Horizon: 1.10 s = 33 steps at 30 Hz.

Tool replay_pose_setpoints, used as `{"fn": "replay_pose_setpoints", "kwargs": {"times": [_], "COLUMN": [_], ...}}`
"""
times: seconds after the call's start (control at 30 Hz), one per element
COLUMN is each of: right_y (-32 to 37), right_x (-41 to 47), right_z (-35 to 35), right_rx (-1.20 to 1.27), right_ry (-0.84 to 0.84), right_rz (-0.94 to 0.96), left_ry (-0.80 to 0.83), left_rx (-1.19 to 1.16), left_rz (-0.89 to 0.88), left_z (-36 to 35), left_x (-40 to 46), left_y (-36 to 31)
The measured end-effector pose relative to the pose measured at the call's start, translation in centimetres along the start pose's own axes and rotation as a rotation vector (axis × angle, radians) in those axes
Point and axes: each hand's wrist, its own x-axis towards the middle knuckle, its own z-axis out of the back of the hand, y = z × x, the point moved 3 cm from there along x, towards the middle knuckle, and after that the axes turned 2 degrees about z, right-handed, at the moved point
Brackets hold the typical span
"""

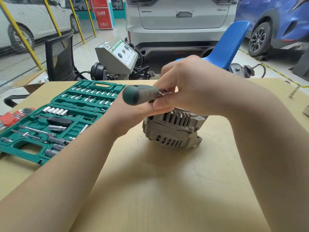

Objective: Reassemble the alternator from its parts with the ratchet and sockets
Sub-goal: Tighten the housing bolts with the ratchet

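Plainly grey and cast, the alternator (173, 129) stands on the table (150, 181) with slotted vents round its two housing halves — directly beneath both hands. Right hand (189, 84) fingers (163, 104) curl, pinching the ratchet (139, 94) head atop it; left hand (132, 113) fingers lie straight beneath the green handle. "X6" marks the white car (182, 19) beyond.

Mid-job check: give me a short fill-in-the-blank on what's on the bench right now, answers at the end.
1. The grey metal alternator sits on the tan ____ tabletop.
2. The open socket-set case, left of the alternator, is ____ in colour.
3. The ratchet's dark green grip points toward the ____ side of the view.
4. Both the left hand and the right hand are directly ____ the alternator.

Missing words: wooden; green; left; above
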Motion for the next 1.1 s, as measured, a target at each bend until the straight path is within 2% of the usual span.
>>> {"fn": "replay_pose_setpoints", "kwargs": {"times": [0.17, 0.33, 0.43, 0.77, 0.97, 1.1], "right_y": [-0.2, -0.6, -1.0, -0.1, 0.9, 1.1], "right_x": [-0.3, -1.1, -1.0, -0.2, 0.6, 1.3], "right_z": [0.6, 1.6, 1.4, 0.6, -0.4, -1.6], "right_rx": [0.058, 0.172, 0.132, -0.024, -0.035, -0.136], "right_ry": [0.040, 0.033, 0.021, 0.028, 0.001, -0.107], "right_rz": [0.013, 0.016, 0.021, 0.049, -0.069, -0.166], "left_ry": [-0.016, -0.107, -0.109, -0.175, -0.194, -0.194], "left_rx": [0.035, -0.074, -0.153, -0.187, -0.174, -0.171], "left_rz": [-0.001, -0.017, -0.048, -0.036, -0.049, -0.031], "left_z": [0.0, -1.4, -2.8, -3.7, -3.7, -3.7], "left_x": [0.2, -1.1, -1.8, -2.0, -2.0, -2.0], "left_y": [1.7, 1.7, 0.8, 0.7, 0.7, 0.6]}}
